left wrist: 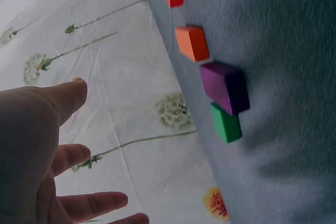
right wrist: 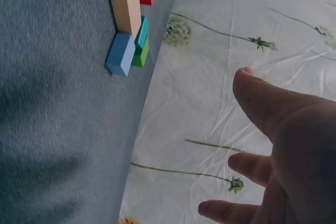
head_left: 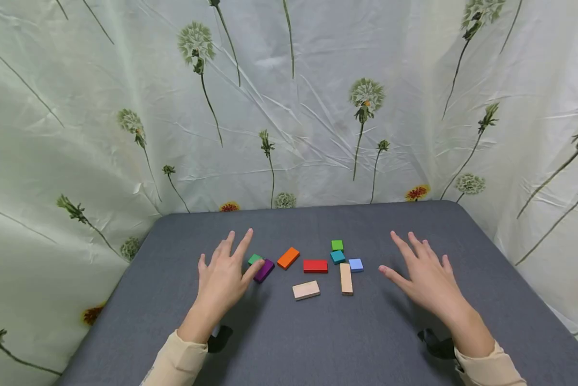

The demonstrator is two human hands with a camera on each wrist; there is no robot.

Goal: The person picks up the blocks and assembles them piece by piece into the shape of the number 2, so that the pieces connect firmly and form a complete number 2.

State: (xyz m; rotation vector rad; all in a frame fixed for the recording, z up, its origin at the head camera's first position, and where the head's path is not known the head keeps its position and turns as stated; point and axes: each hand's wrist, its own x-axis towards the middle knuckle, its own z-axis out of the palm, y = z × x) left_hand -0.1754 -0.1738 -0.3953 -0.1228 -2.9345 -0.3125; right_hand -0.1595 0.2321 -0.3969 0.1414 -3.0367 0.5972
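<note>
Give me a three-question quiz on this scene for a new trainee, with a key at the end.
1. How many blocks lie on the gray table?
2. True or false: the left hand is gripping the purple block.
3. Which lies nearest the right hand: a) orange block, b) blue block, c) red block?

Key:
1. Nine.
2. False; the left hand grips nothing, and the purple block lies on the table.
3. b.
</note>
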